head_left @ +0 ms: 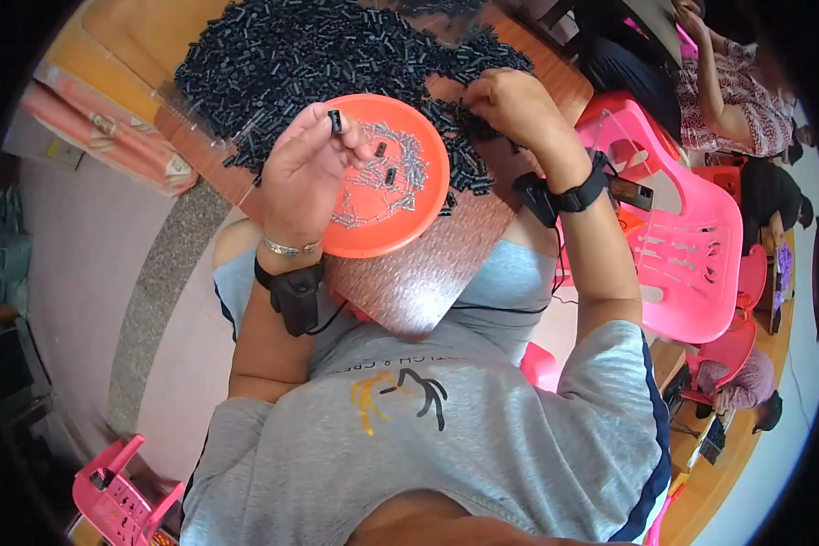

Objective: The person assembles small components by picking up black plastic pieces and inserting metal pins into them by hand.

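My left hand [305,168] is raised over the left rim of a round orange-red plastic tray [366,244]. Its thumb and fingers pinch a small black plastic part [335,121]. Scattered in the tray are many thin silver metal pieces [409,173], too small to identify for certain, and a few more black parts [390,176]. My right hand [516,105] reaches to the right side of a large heap of small black plastic parts [291,64]. Its fingers are curled down and pressed together at the heap, and whatever they hold is hidden.
The wooden table [419,296] has a corner pointing toward my lap. A pink plastic chair [682,237] stands close by my right arm, and another pink chair [118,496] is at lower left. Other people sit along the right. Black devices with cables are strapped to my wrists.
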{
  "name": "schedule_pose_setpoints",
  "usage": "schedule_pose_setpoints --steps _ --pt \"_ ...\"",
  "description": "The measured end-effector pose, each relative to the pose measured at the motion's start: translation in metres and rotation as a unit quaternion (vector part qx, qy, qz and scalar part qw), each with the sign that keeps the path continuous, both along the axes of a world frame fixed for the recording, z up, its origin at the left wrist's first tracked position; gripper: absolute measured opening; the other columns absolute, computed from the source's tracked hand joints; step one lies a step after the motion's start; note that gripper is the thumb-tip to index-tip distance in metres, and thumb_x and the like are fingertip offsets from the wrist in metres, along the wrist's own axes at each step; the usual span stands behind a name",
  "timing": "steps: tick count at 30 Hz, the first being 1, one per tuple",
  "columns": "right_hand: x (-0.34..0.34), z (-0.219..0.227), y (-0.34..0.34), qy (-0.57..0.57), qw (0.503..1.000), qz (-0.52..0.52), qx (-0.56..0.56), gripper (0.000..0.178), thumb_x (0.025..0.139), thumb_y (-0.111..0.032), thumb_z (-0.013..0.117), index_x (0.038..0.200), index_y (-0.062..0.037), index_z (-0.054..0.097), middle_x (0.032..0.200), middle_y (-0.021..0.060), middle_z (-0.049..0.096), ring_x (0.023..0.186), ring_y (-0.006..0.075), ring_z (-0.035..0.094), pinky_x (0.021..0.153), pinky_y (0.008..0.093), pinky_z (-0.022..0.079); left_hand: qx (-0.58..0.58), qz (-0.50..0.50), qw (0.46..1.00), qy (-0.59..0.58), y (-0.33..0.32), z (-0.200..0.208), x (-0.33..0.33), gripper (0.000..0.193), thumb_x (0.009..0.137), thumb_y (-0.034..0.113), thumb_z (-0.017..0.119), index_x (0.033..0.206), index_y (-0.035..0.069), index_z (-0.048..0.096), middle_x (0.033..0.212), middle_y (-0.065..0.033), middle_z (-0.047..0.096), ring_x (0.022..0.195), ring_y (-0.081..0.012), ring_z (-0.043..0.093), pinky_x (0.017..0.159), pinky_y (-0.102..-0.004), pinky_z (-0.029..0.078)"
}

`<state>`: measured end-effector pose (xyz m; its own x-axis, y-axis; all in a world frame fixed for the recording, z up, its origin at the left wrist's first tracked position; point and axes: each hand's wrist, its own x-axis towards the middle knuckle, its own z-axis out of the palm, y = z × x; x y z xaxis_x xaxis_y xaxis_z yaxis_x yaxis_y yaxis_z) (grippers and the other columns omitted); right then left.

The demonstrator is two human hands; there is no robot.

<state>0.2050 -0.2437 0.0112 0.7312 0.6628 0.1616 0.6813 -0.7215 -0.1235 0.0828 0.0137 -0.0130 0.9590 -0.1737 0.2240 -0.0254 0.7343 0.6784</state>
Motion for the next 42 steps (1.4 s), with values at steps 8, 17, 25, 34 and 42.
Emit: schedule_pose_setpoints --steps 8,17,25,34,42 --pt "0.012 -0.017 0.013 -0.018 0.997 -0.003 -0.069 0.022 0.072 -0.013 0.059 0.092 -0.0124 0.068 0.087 0.0115 0.063 0.085 0.0308 0.060 0.073 0.0399 0.050 0.000 0.003 1.000 0.012 0.006 -0.001 -0.001 0.016 0.092 0.015 0.043 0.091 0.001 0.051 0.085 -0.0098 0.052 0.081 -0.0209 0.052 0.071 -0.0283 0.042" --pt "0.016 -0.010 0.026 -0.001 0.997 0.003 -0.082 0.028 0.073 -0.015 0.058 0.098 -0.0176 0.068 0.079 0.0136 0.064 0.078 0.0330 0.061 0.069 0.0420 0.049 -0.006 0.003 1.000 0.000 0.009 -0.002 0.001 0.017 0.092 0.016 0.043 0.090 0.001 0.050 0.085 -0.0102 0.053 0.082 -0.0214 0.053 0.071 -0.0288 0.042" --pt "0.022 -0.007 0.032 0.011 0.998 0.006 -0.063 0.025 0.072 -0.014 0.058 0.094 -0.0144 0.067 0.081 0.0145 0.065 0.080 0.0334 0.062 0.070 0.0419 0.050 0.011 0.008 1.000 0.009 0.005 -0.001 0.001 0.018 0.092 0.018 0.043 0.092 0.000 0.049 0.085 -0.0106 0.053 0.081 -0.0207 0.054 0.070 -0.0284 0.043" --pt "-0.026 0.026 0.052 0.355 0.824 0.018 0.442 0.014 0.085 -0.010 0.062 0.096 -0.0023 0.062 0.077 -0.0034 0.059 0.066 0.0032 0.052 0.059 0.0183 0.043 0.048 0.023 0.998 0.037 -0.006 0.007 -0.010 0.018 0.089 0.020 0.048 0.090 0.003 0.054 0.081 -0.0063 0.059 0.072 -0.0153 0.059 0.065 -0.0255 0.045" --pt "-0.068 0.011 0.104 0.494 0.617 0.074 0.609 0.017 0.087 -0.007 0.059 0.102 -0.0012 0.062 0.084 0.0053 0.065 0.071 0.0114 0.060 0.066 0.0234 0.049 0.062 0.056 0.996 0.035 -0.015 0.010 -0.015 0.018 0.090 0.021 0.047 0.091 0.004 0.054 0.080 -0.0046 0.058 0.070 -0.0128 0.057 0.065 -0.0239 0.045"
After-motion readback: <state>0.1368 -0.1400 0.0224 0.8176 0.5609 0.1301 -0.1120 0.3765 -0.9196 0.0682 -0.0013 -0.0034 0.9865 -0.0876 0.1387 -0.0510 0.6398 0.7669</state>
